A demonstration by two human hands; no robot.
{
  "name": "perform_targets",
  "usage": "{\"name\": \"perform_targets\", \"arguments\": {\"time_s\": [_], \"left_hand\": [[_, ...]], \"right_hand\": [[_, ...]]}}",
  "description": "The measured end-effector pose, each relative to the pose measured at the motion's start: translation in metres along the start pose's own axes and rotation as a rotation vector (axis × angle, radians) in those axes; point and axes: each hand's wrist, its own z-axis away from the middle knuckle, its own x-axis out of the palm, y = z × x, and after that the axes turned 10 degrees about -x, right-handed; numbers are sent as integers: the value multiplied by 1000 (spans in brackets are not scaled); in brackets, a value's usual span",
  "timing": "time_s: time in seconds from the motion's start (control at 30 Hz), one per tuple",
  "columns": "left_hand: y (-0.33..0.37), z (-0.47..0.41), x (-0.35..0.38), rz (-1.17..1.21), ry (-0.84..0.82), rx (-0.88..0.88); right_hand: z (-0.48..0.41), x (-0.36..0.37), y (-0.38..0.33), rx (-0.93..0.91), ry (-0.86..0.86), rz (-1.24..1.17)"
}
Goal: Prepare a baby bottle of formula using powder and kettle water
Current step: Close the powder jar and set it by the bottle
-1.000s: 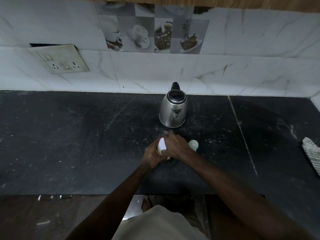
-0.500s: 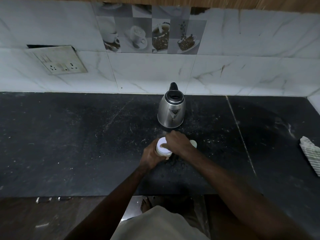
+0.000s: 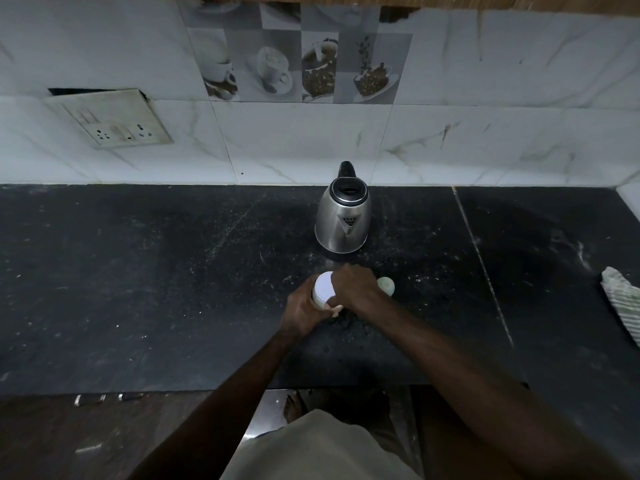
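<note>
Formula container (image 3: pixel 323 289), a small white round tub with a flat pale lid, sits between both hands just this side of the kettle (image 3: pixel 343 218). Left hand (image 3: pixel 300 311) wraps the tub wall from the near-left side, fingers curled around it, steadying it on the counter (image 3: pixel 138 289). Right hand (image 3: pixel 356 289) comes over the lid from the right, fingers closed on the lid's rim, thumb tip showing at the near edge. Looks like a lid-off step, though the grip hides the rim, so twist-off versus pry-off cannot be told.

Pale green rounded thing (image 3: pixel 387 285) pokes out just beyond the right hand's knuckles, probably the baby bottle or its cap; too covered to say which.

To do this step well: keep the left hand low on the tub and pressing it down to the counter so it does not spin with the lid. Turn or lift with the right hand only, slow at the release so powder does not puff out. Keep the tub upright. Set the lid down to the right of the right hand, well clear of the green item. Kettle stands close beyond the knuckles with its spout facing the hands, so avoid jerking the right hand forward when the lid frees. Folded cloth (image 3: pixel 623 303) lies far right of the right forearm, available for spills.
</note>
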Motion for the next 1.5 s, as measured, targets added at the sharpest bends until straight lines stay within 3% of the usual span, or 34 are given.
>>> {"name": "perform_targets", "arguments": {"time_s": [0.13,0.23,0.37,0.5,0.67,0.83,1.0,1.2,1.33,1.5], "left_hand": [[-6,-2,-1,-55,9,-23],[-12,-5,0,-59,19,-57],[-16,-6,3,-60,20,-54],[-16,-6,4,-72,-24,-46],[-15,-8,0,-86,20,8],[-6,-13,-1,-115,74,61],[8,-33,-5,-168,117,56],[26,-59,-1,-216,217,22],[29,-75,-1,-212,274,9],[28,-81,-3,-216,262,-16]], "right_hand": [[0,4,-2,-154,68,-3],[-6,7,-9,-142,8,52],[-4,1,-24,179,90,131],[-7,17,-21,-137,99,180],[3,32,0,-93,220,15],[32,30,31,-49,551,-217],[49,36,80,189,837,-541],[49,85,117,388,751,-815],[44,113,115,345,625,-906],[34,131,99,240,597,-950]]}}
